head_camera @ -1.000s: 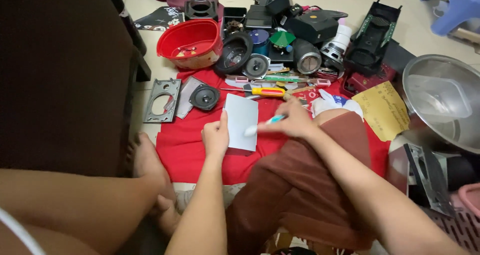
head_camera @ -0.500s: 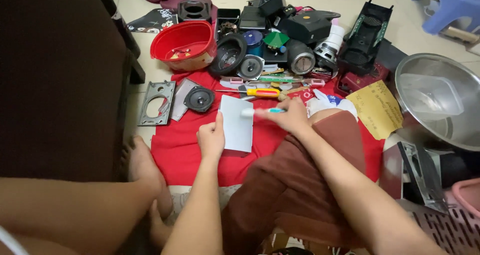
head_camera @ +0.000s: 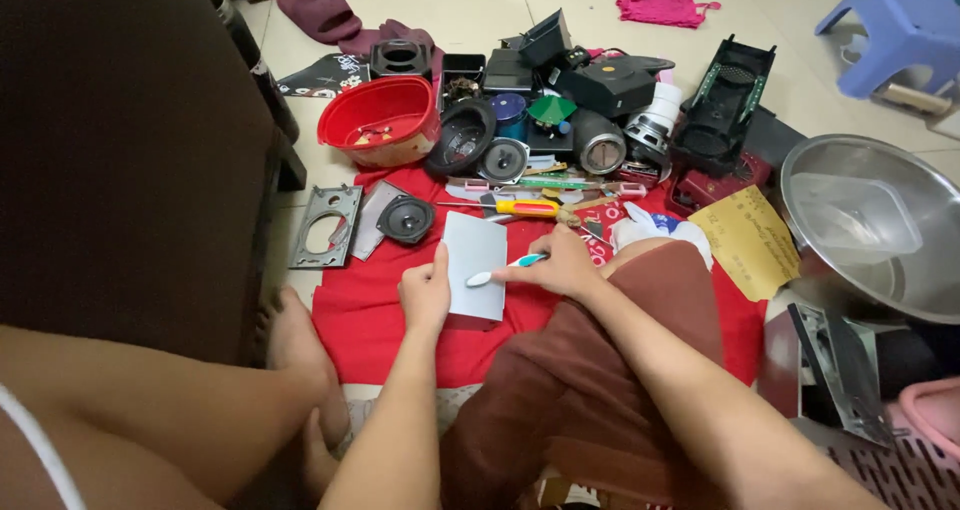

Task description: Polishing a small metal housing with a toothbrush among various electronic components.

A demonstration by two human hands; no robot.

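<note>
My left hand (head_camera: 426, 292) presses down on the left edge of a flat grey rectangular panel (head_camera: 474, 250) that lies on a red cloth (head_camera: 370, 310). My right hand (head_camera: 563, 265) grips a toothbrush (head_camera: 497, 271) with a teal handle, its white head resting on the panel's middle. A yellow-handled screwdriver (head_camera: 527, 208) lies just beyond the panel. A small black speaker cone (head_camera: 404, 218) sits to the panel's left.
A red plastic bowl (head_camera: 381, 122) stands at the back left, with several speaker parts and black casings (head_camera: 610, 85) behind the cloth. A large steel bowl (head_camera: 872, 225) is at the right, a yellow paper (head_camera: 750, 240) beside it. A metal frame plate (head_camera: 325, 226) lies left.
My right hand has drawn the toothbrush left across the panel, its head now nearer my left hand. The view has tilted up a little; my left hand stays on the panel.
</note>
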